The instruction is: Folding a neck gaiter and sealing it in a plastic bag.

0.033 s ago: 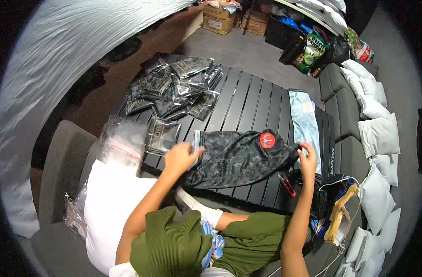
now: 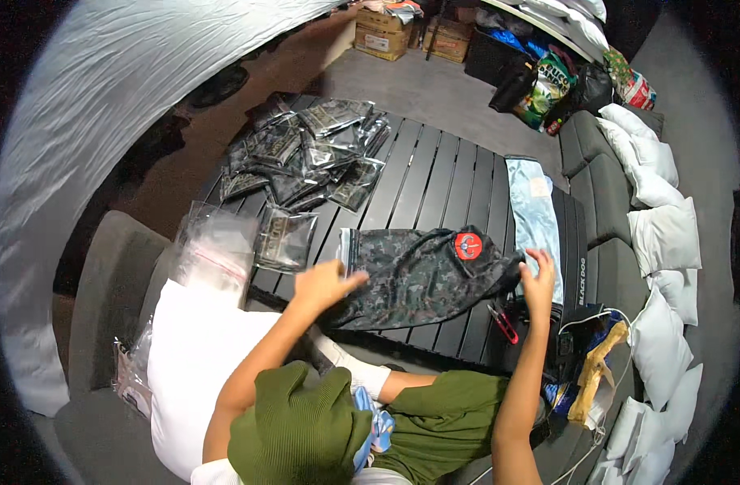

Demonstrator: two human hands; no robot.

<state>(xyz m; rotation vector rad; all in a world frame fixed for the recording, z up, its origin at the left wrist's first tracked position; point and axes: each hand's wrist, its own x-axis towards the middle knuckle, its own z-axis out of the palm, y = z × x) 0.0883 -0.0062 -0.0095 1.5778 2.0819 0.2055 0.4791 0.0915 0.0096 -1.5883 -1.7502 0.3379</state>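
Note:
A dark camouflage cloth piece point(image 2: 418, 279) with a round red patch point(image 2: 468, 246) lies spread on the black slatted table point(image 2: 406, 174). A pale band edges its left end. My left hand point(image 2: 323, 288) hovers by that end, thumb and fingers apart and nothing gripped. Beside the cloth's right tip is my right hand point(image 2: 538, 283), its fingers parted, with a narrow gap to the fabric. Below that tip rests a small red-handled cutting tool point(image 2: 506, 326), partly dark. One clear-wrapped dark packet point(image 2: 286, 238) sits just beyond my left hand.
Several wrapped dark packets point(image 2: 321, 149) are heaped at the table's far left. Clear plastic bags point(image 2: 212, 259) lie at the near left. A light-blue cloth point(image 2: 535, 206) stretches along the right end. White pillows point(image 2: 665, 234) line the grey sofa point(image 2: 613, 246); a white cable point(image 2: 621, 314) trails nearby.
My left hand has let go of the cloth's pale edge and its fingers have spread. My right hand's fingers have come off the right tip. The cloth itself lies almost unchanged.

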